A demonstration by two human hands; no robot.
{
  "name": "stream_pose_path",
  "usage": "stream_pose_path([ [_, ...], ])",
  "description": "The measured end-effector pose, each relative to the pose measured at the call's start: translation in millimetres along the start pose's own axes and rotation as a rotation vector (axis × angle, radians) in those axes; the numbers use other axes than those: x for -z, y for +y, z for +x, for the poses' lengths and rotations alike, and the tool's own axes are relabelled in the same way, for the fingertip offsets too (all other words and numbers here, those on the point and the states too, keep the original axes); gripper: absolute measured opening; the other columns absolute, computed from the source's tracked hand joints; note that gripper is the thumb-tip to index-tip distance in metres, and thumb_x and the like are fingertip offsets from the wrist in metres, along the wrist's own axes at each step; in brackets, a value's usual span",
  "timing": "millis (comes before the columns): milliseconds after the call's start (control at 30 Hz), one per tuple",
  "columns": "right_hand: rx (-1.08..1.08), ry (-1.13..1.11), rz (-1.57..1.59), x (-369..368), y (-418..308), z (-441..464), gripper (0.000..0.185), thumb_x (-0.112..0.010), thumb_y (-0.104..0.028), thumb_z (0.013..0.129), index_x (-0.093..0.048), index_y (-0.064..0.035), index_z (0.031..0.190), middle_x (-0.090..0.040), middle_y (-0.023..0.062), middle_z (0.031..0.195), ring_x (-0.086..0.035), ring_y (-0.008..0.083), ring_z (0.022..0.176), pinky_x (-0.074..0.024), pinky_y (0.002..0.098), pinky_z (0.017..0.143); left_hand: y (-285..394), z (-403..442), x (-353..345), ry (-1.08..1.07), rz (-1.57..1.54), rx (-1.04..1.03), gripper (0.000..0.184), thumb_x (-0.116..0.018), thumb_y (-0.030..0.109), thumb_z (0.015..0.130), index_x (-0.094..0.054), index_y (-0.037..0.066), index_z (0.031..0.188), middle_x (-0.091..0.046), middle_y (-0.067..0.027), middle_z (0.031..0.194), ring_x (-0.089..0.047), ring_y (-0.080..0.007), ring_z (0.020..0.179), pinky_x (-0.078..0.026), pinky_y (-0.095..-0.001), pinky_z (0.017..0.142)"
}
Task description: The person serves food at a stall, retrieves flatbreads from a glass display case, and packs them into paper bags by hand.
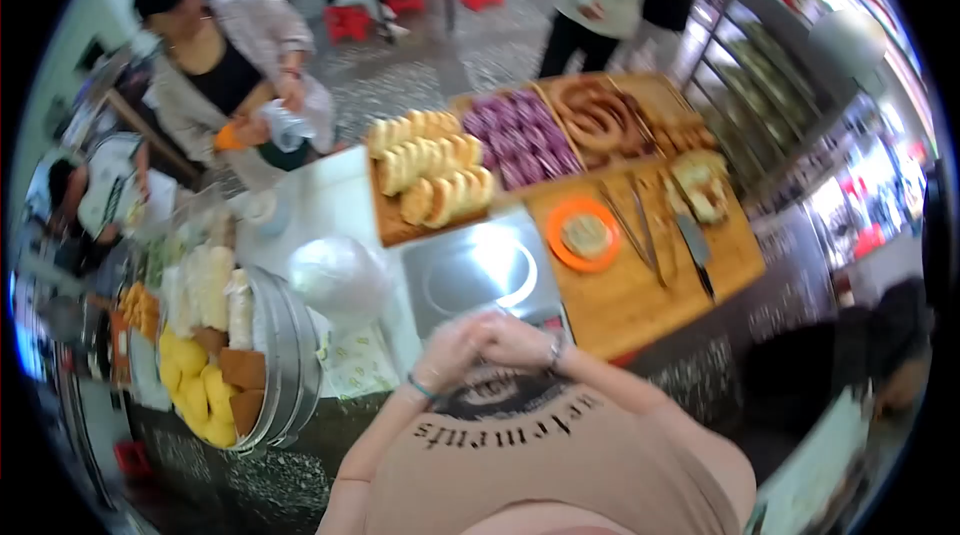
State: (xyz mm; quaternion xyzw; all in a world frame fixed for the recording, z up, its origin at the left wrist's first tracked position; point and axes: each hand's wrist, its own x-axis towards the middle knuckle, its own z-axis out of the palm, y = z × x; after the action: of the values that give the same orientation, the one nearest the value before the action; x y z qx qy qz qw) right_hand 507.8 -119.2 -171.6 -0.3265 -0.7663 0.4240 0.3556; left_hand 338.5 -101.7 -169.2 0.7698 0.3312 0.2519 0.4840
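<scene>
The left hand (448, 350) and right hand (520, 340) are brought together at the centre of the frame, fingers curled against each other; whether anything is gripped between them cannot be told. They are seen at the near edge of a flat cooktop (435, 292), set on the white part of the desk (347, 180). To its left, a clear plastic bag (340, 280) is seen, and at lower left a round metal steamer (283, 355) is filled with yellow and brown buns (205, 395). To the right, an orange plate (556, 249) with a round flat bread (585, 235), tongs (647, 240) and a knife (692, 241) are laid on a wooden board (600, 310). Beyond, sliced bread (430, 163), purple pieces (520, 135) and brown coils (598, 117) are arranged in trays. At upper left, an orange object (238, 135) is held by a person (225, 60).
</scene>
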Motion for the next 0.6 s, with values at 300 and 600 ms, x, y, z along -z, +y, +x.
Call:
stream_pose_path([
  [300, -0.465, -0.009, 0.092, -21.6, 40.1, -11.1, 0.017, -0.054, -0.008, 0.083, -0.066, 0.0004, 0.090, -0.067, 0.0136, 0.081, -0.065, 0.0226, 0.077, -0.0516, 0.0326, 0.069, -0.4, 1.0, 11.0, 0.092, 0.163, -0.098, 0.031, -0.046, 0.022, 0.096, -0.063, 0.001, 0.113, -0.065, -0.0174, 0.108, -0.063, -0.0326, 0.098, -0.049, -0.0378, 0.086],
  [600, -0.188, 0.082, 0.009, -23.3, 21.8, -2.2, 0.076, -0.059, -0.005, 0.081, -0.021, 0.0018, 0.146, -0.025, 0.0238, 0.150, -0.022, 0.0349, 0.142, -0.0212, 0.0384, 0.115, -3.0, -9.2, 20.4, 0.341, 0.209, -0.234, 0.034, -0.057, 0.026, 0.091, -0.058, 0.006, 0.119, -0.057, -0.0162, 0.123, -0.054, -0.0341, 0.114, -0.044, -0.0409, 0.096],
])
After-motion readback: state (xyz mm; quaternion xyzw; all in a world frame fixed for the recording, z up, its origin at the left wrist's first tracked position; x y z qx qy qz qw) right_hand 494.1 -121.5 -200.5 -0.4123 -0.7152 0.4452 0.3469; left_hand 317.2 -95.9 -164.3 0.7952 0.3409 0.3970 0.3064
